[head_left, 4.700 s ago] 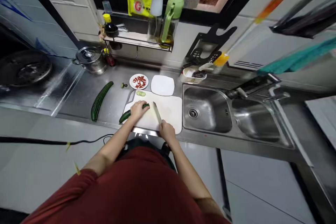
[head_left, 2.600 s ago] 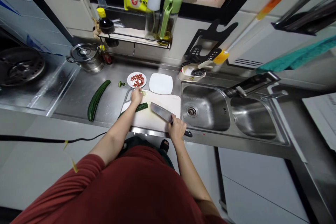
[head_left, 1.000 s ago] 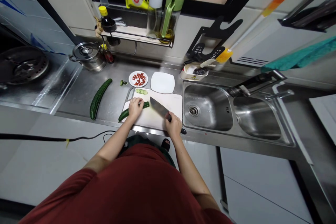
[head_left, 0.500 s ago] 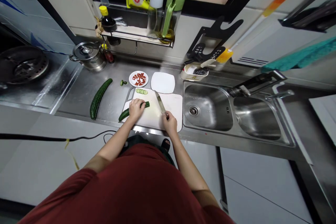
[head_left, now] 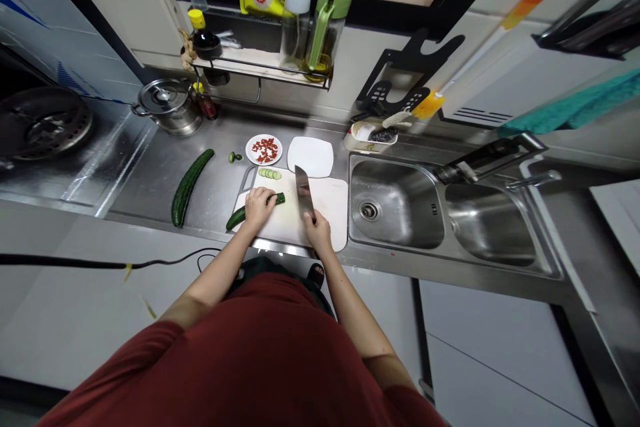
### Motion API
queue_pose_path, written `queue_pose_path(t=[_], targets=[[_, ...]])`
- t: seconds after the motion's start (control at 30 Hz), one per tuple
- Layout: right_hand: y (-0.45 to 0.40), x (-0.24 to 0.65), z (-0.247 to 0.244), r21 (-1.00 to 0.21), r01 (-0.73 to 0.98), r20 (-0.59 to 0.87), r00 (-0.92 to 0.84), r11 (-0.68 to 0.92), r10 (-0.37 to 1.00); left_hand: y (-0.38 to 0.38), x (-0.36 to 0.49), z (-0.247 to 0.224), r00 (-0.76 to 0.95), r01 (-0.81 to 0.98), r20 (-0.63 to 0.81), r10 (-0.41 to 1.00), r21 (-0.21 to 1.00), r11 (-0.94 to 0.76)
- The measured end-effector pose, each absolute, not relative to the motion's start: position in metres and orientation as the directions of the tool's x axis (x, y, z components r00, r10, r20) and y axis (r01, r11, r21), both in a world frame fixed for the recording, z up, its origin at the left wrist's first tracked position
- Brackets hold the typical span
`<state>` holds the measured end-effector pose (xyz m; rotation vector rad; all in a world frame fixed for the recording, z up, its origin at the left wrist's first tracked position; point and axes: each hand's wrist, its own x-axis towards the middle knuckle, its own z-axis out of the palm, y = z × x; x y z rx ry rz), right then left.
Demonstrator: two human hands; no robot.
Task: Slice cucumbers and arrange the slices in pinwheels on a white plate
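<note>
My left hand (head_left: 259, 207) is closed over a cut cucumber (head_left: 237, 218) lying on the white cutting board (head_left: 325, 203); its cut end sticks out to the right of my fingers. In my right hand (head_left: 319, 230) is a kitchen knife (head_left: 303, 191), gripped by the handle. Its broad blade points away from me, right of the cucumber and apart from it. Several cucumber slices (head_left: 270, 174) lie in a row at the board's far left. Behind the board stand a plate of chopped red pieces (head_left: 265, 149) and a white square plate (head_left: 311, 157).
A whole cucumber (head_left: 192, 188) and small green end pieces (head_left: 235, 157) lie on the steel counter to the left. Beyond them is a lidded pot (head_left: 170, 107). A double sink (head_left: 397, 203) borders the board on the right. Above hangs a shelf with bottles (head_left: 260, 70).
The knife has turned in my right hand, so its blade now shows its broad side. My right hand has shifted slightly left. My left hand and the cucumber have stayed put.
</note>
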<state>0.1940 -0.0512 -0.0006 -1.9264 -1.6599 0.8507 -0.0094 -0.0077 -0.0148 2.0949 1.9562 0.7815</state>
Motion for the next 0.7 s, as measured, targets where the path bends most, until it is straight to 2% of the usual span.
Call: queue_pose_path(t=[0.13, 0.4, 0.7], targets=[[-0.048, 0.189, 0.004, -0.642, 0.747, -0.217, 0.041, -0.174, 0.975, -0.006, -0.010, -0.015, 0.020, 0.871, 0.266, 0.964, 0.469, -0.147], [-0.046, 0.178, 0.017, -0.450, 0.885, -0.273, -0.012, -0.116, 0.962, -0.003, -0.011, -0.012, 0.084, 0.857, 0.249, 0.965, 0.476, -0.198], [-0.042, 0.162, 0.018, -0.360, 0.929, -0.352, -0.054, -0.082, 0.934, -0.001, -0.008, -0.016, 0.190, 0.850, 0.179, 0.965, 0.463, -0.253]])
